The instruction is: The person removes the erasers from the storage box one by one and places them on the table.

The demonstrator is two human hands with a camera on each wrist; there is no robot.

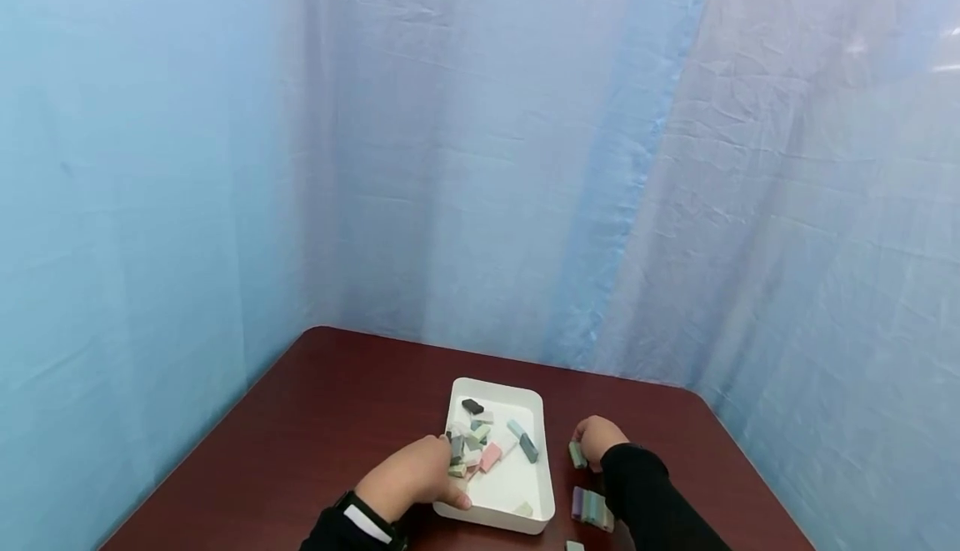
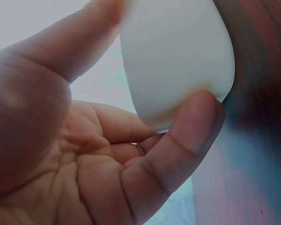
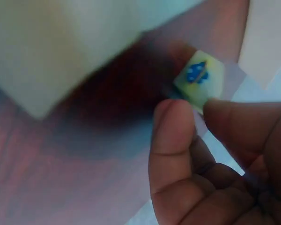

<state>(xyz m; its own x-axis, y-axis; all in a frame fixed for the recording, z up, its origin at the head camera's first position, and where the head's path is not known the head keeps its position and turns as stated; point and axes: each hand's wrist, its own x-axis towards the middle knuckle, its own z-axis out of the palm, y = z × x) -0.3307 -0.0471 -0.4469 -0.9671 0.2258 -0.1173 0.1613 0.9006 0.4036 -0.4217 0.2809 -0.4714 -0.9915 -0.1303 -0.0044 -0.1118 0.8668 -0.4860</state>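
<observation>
A white rectangular tray (image 1: 521, 484) on the table bears a heap of small pastel blocks (image 1: 472, 447), with a dark block (image 1: 472, 407) and a grey-blue one (image 1: 528, 448) among them. My left hand (image 1: 412, 472) grips the tray's near left side, the thumb over the rim. In the left wrist view, fingers bend against the white wall (image 2: 178, 56). Right of the tray, my right hand (image 1: 600, 438) pinches a small pale green block (image 3: 213, 86) between thumb and fingertips; its end bears a blue printed figure.
Nearer than the right hand, several pastel blocks (image 1: 592, 508) stand side by side in a row on the dark red table (image 1: 352, 401). Another pale block (image 1: 574, 546) shows at the bottom edge. Blue curtains (image 1: 487, 159) hang behind the table and along both sides.
</observation>
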